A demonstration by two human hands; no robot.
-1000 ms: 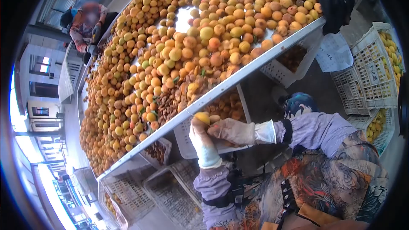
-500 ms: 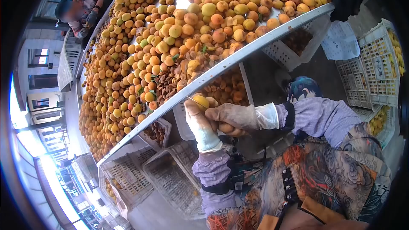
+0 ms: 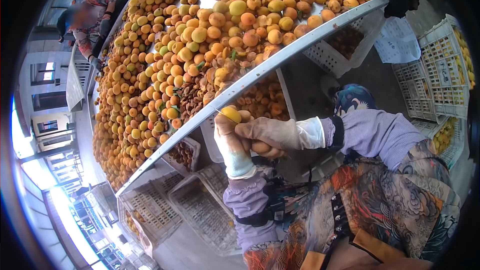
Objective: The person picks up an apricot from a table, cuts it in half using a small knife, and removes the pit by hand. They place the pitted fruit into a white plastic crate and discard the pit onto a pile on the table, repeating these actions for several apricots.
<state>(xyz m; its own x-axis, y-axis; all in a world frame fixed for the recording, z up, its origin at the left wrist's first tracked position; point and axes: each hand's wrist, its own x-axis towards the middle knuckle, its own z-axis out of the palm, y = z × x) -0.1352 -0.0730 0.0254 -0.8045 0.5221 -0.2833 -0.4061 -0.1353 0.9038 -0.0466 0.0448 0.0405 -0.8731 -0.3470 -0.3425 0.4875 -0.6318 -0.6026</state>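
Now down to one piece in hand: a small round yellow-orange fruit, apart from the heap of yellow, orange and reddish round fruit. Landmark for all places: the long pale metal rim of the sloping surface. Fruit in hand just on the wearer's side of the rim, close to it, whole as far as visible.

Gripped at the fingers of the left hand, in a white knitted glove. Right hand, in a stained pale glove, closed and pressed against the left, fingers curled; exact grip hidden, can't tell what's inside. Poking out beside the fruit toward the rim, a thin pale strip; wire or blade, too small to tell. Meaning: both hands busy on a single fruit, probably for close work, not sorting.

Beyond the rim, near the hands, torn orange flesh and a patch of brown pieces, perhaps stones. Below the rim, behind the hands, a white plastic crate of orange pieces. Farther along under the rim, a smaller white crate of brown bits. Well back from the rim, stacked pale slatted crates with yellow fruit. Across the heap from the rim, another person, bent forward.
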